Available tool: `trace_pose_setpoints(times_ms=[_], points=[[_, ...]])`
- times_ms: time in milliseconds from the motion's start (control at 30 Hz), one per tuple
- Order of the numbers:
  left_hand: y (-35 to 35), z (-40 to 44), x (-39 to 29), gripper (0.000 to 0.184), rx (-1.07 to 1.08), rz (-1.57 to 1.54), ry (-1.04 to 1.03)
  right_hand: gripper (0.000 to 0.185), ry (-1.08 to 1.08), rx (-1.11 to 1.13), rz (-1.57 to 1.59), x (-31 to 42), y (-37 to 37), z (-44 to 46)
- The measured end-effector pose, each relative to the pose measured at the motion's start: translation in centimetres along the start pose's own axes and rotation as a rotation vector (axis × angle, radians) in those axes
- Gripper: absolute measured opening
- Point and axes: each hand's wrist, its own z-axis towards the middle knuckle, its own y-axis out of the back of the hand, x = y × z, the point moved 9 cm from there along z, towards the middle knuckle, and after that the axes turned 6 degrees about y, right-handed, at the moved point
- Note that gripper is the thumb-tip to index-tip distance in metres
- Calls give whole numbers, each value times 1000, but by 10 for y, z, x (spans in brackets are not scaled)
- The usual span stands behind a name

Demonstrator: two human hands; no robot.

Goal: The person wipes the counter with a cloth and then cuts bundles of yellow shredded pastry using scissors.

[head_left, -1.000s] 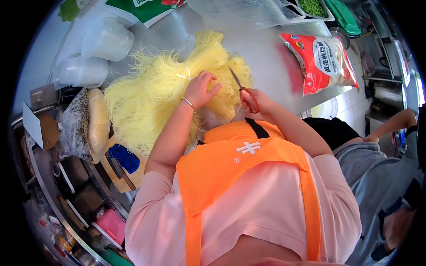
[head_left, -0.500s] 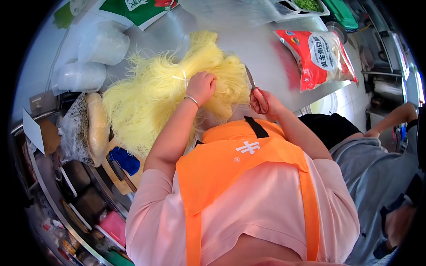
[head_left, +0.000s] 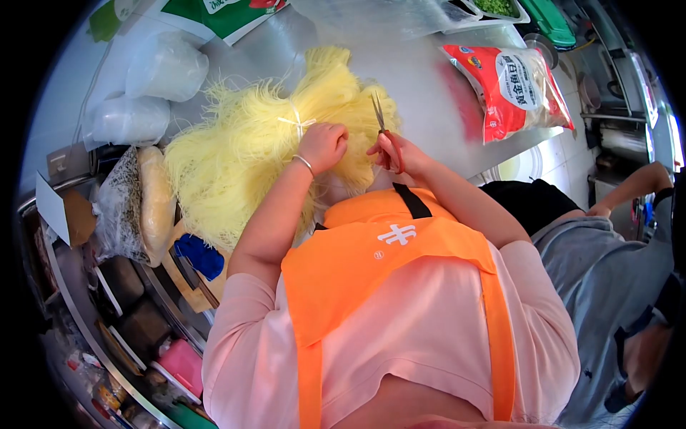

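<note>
A large bundle of thin yellow noodles (head_left: 236, 157) lies across the metal table, with a white tie (head_left: 296, 121) around its middle. My left hand (head_left: 326, 145) is closed at the bundle, just right of the tie; its fingertips are curled and it looks to be gripping the strands. In my right hand (head_left: 391, 152) are red-handled scissors (head_left: 379, 114), held by the handles. Their blades point up and away from me, slightly parted, over the right end of the bundle.
On the table (head_left: 421, 86) are a red and white bag (head_left: 511, 93), clear plastic containers (head_left: 168, 68) and a green package (head_left: 225, 18). Filled bags (head_left: 156, 200) stand at the left edge. A person in grey (head_left: 593, 264) is at the right.
The scissors first swung right, off the bundle's edge, then came back left over the noodles with blades slightly parted. My left hand stayed near the tie, its fingers now more curled than at first.
</note>
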Motion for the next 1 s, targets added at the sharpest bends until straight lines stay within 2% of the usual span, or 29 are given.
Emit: trace_pose_setpoints(times_ms=[167, 233, 267, 333, 467, 533, 567, 633, 733, 867, 933, 1000], points=[[-2, -2, -3, 11, 115, -1, 47, 55, 43, -68, -29, -1, 3, 3], [-22, -13, -5, 15, 438, 157, 83, 55, 78, -138, -14, 1, 9, 5], [-22, -16, -4, 15, 439, 157, 86, 55, 77, -135, -13, 0, 9, 7], [-32, -29, -11, 14, 556, 280, -61, 56, 121, -149, -31, 3, 13, 10], [-32, -34, -11, 13, 507, 220, -116, 57, 154, -152, 6, 5, 14, 13], [-9, -23, -6, 22, 256, 115, 114, 58, 131, -162, 11, 5, 15, 8], [-13, -22, -6, 22, 259, 113, 112, 58, 129, -165, 12, 4, 16, 6], [-13, -16, -10, 28, 112, 110, 34, 59, 123, -165, 64, 3, 20, 2], [-24, -14, -10, 23, 133, 146, -10, 58, 188, -270, 166, 9, 32, -12], [-21, -15, -14, 20, 158, 171, -65, 55, 176, -302, 222, 11, 51, -29], [-29, -19, -12, 17, 290, 159, -75, 55, 169, -293, 232, 4, 58, -35], [-33, -18, -7, 14, 331, 133, -81, 54, 162, -284, 243, -1, 59, -40]])
